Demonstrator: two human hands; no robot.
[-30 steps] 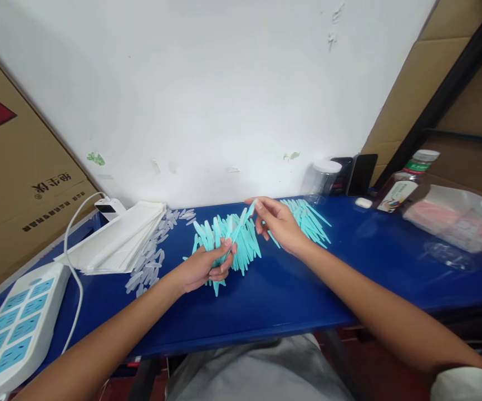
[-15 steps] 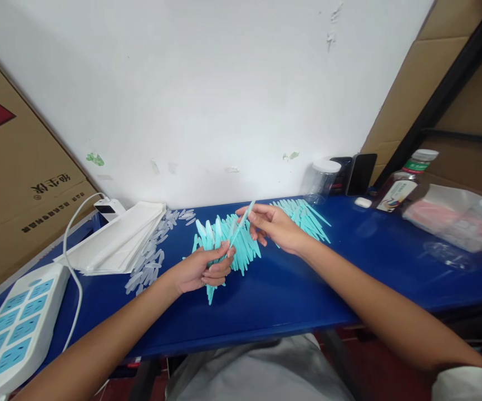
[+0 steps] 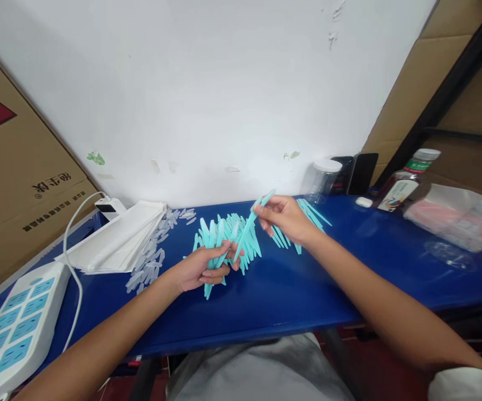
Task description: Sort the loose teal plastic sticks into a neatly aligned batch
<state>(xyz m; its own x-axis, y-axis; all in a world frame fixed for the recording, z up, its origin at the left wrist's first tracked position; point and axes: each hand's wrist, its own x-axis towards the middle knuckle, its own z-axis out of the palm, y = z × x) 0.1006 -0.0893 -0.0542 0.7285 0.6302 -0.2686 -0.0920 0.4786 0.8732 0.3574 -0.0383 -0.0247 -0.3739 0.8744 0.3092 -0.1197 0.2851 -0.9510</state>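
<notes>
My left hand [image 3: 205,267] is closed around several slim turquoise eyebrow razors [image 3: 211,238], whose upper ends look pale, as if under clear covers. Between the thumb and fingers of my right hand [image 3: 280,217] are turquoise eyebrow razors [image 3: 247,231], slanting down toward my left fingertips; their exact number is hard to make out. Behind and between the hands lies a pile of similar razors [image 3: 249,250] on the blue table [image 3: 274,301]. Another group [image 3: 310,214] is partly hidden by my right hand. Loose translucent covers [image 3: 147,267] lie scattered to the left.
White paper sheets or bags [image 3: 116,239] are stacked at the left, beside a power strip [image 3: 15,328] and a white cable [image 3: 76,273]. At the right stand a clear jar [image 3: 324,178], a phone [image 3: 362,174], a bottle [image 3: 406,181] and a plastic pack [image 3: 449,217]. A white wall closes the back.
My right hand has moved slightly right and up, with the razors it holds drawn away from my left hand. Some fingers of the left hand have loosened outward.
</notes>
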